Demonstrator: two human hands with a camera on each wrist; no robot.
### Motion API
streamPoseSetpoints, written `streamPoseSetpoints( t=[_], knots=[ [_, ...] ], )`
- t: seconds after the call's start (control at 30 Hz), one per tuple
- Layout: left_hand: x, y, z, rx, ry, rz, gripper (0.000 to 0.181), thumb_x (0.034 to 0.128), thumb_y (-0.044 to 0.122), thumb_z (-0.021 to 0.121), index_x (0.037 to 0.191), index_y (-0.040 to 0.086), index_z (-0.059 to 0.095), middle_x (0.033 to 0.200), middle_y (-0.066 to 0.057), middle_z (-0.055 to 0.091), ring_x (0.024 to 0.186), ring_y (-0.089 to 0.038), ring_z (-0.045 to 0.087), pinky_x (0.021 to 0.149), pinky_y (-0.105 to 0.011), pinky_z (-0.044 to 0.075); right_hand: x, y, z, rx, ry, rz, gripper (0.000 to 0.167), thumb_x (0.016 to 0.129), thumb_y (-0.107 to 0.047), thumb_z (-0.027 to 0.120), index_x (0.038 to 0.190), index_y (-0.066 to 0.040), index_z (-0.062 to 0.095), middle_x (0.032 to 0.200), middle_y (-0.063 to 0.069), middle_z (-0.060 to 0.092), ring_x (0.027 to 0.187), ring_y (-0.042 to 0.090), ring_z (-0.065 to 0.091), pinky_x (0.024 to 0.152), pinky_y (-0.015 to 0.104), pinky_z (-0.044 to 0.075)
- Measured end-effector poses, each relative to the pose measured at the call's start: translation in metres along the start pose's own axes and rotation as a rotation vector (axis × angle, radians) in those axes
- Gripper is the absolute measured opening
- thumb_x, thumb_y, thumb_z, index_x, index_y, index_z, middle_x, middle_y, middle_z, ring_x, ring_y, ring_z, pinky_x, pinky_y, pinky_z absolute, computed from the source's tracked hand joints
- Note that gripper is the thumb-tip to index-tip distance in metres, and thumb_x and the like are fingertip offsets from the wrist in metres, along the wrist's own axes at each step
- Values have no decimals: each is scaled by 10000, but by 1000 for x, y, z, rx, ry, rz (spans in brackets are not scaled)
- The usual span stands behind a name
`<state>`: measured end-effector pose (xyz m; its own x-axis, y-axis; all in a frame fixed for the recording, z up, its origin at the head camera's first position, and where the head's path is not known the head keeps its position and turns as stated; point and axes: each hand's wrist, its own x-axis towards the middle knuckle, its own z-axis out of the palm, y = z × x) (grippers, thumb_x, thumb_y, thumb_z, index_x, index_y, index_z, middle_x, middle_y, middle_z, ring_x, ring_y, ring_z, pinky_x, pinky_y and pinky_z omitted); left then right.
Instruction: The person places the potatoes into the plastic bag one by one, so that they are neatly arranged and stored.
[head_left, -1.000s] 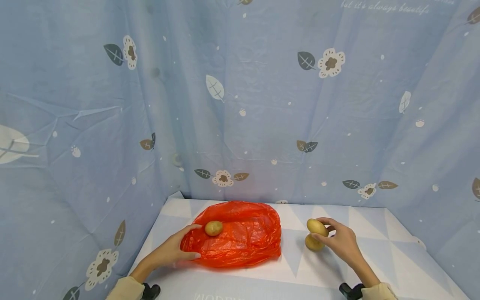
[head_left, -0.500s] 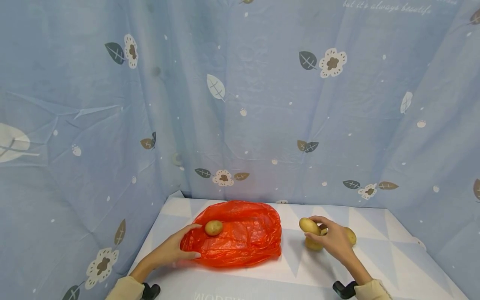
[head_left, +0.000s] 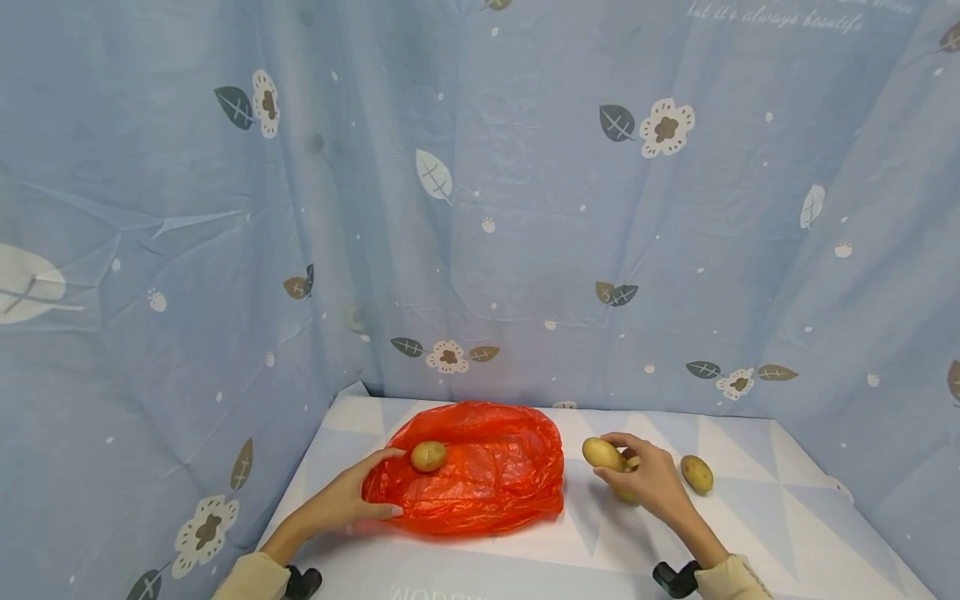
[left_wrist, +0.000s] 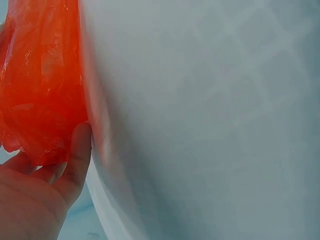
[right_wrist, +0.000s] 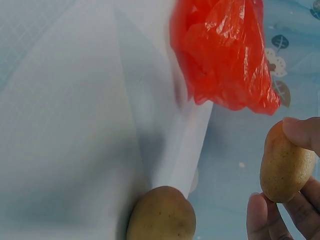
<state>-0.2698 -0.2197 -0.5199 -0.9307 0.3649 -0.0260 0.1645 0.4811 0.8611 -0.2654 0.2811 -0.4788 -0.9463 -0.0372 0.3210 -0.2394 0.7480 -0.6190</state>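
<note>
Pinches held potato (head_left: 602, 453) betw. thumb and fingers of R hand (head_left: 652, 482), up off the tabletop (head_left: 757, 500), just R of the red bag (head_left: 517, 471) and apart from it. Points 1 rounded end L toward the bag, w/ long axis sloping a bit from upper L to lower R in head view; runs that axis near upright in R wrist view, leaning slightly, w/ thumb near upper end and fingers at lower end. Angles R forearm from lower R up to L, w/ back of hand turned up. Has 1 outer potato (head_left: 697, 474) on table just R of R hand, w/ long axis from upper L to lower R. Covers part of a hidden potato (head_left: 625, 495) w/ R hand; can't tell its axis, nor exact no. there

Grips bag's L end w/ L hand (head_left: 351, 500), spread in a C, w/ index on far side, thumb on near side. Angles L forearm from lower L up to R. Stretches bag's long axis L to R. Rests 1 bag potato (head_left: 428, 457) on red film just beside L index tip, w/ long axis approx. L–R; can't tell whether inside or on top. Wears 2 cream cuffs (head_left: 255, 577) in front of a blue floral curtain (head_left: 525, 208)
</note>
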Motion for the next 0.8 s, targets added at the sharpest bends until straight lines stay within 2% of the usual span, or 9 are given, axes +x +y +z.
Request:
streamPoseSetpoints(
  t=[0.23,0.47,0.6,0.7,0.8],
  knots=[
    [0,2,0,-5,-1,-3,853,789,304,908,1511,218,462,1565,-184,418,1399,-451,414,1061,-657,432,3,-5,9,1,-1,-30,511,739,-306,945,1189,-178,740,1034,-16,736,824,141,619,653,280,494],
    [-1,3,1,-4,3,-13,847,790,303,907,1507,221,465,1564,-184,418,1397,-450,415,1060,-657,433,5,-12,18,26,-10,-43,508,736,-269,945,1194,-182,742,1107,-24,738,879,139,642,682,282,538],
    [-2,3,1,-14,1,-10,845,791,286,907,1508,220,463,1571,-188,409,1410,-459,397,1073,-674,408,5,-16,23,23,-18,-25,510,735,-307,944,1193,-208,745,1109,-47,738,878,138,644,809,400,464],
    [-2,3,1,-20,-3,-1,847,791,276,907,1510,215,462,1575,-191,404,1419,-463,384,1086,-682,386,5,-20,26,14,-19,-26,509,733,-336,942,1188,-219,746,1091,-62,743,857,131,646,790,432,379],
    [-1,2,1,-16,-4,0,852,789,284,909,1511,213,462,1569,-195,411,1409,-465,398,1076,-671,407,6,-24,29,24,-28,-37,494,737,-304,943,1181,-215,747,1075,-68,742,847,109,639,788,393,460]
  ],
)
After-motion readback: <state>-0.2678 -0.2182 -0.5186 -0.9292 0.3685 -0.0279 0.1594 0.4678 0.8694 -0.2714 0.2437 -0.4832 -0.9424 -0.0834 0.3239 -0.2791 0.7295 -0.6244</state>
